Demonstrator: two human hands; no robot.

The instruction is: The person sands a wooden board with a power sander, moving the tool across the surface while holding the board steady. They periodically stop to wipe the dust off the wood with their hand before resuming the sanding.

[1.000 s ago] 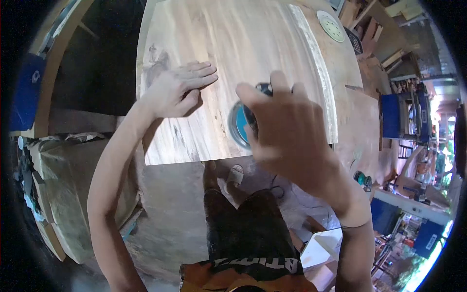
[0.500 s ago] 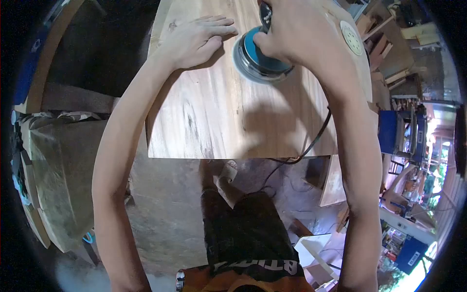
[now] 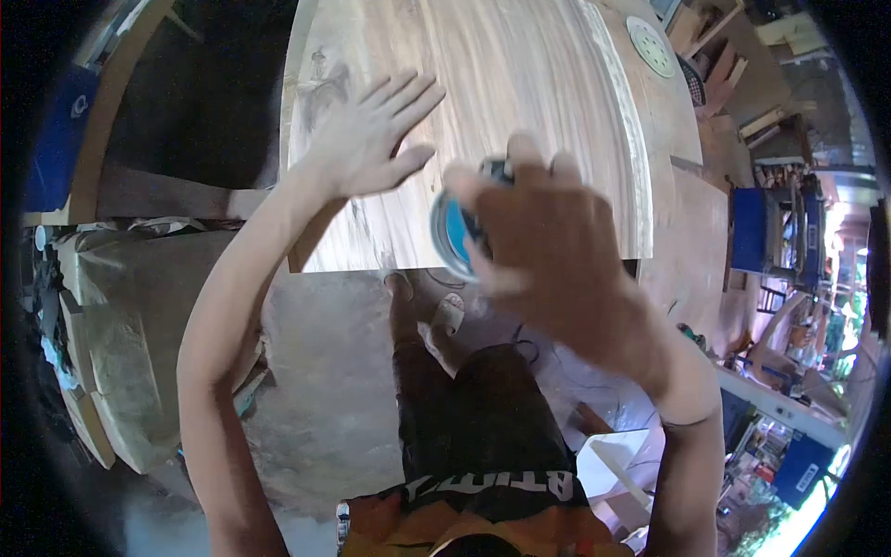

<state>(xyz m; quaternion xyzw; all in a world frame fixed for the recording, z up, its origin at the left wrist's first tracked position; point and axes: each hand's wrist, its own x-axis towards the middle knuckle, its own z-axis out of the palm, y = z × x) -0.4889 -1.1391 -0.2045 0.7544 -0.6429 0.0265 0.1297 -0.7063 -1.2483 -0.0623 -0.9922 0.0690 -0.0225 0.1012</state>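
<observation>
A wooden slab (image 3: 520, 84) with streaked grain and a pale right edge lies in front of me. My right hand (image 3: 548, 213) is wrapped round a blue and black orbital sander (image 3: 453, 232) near the slab's front edge; the hand is blurred and hides most of the tool. My left hand (image 3: 376, 139) is over the left part of the slab, fingers spread, holding nothing. Dark knots mark the wood near it.
A round sanding disc (image 3: 652, 46) with holes lies on the board right of the slab. Blue boxes (image 3: 750, 227) and stacked wood offcuts stand farther right. At the left is a covered grey-brown bulk (image 3: 148, 334). My feet are on the concrete floor (image 3: 325, 371) below.
The sander has come toward me with my right hand, from mid-slab to the front edge. My left hand has shifted slightly nearer, its fingers now more spread. The view has shifted a little.
</observation>
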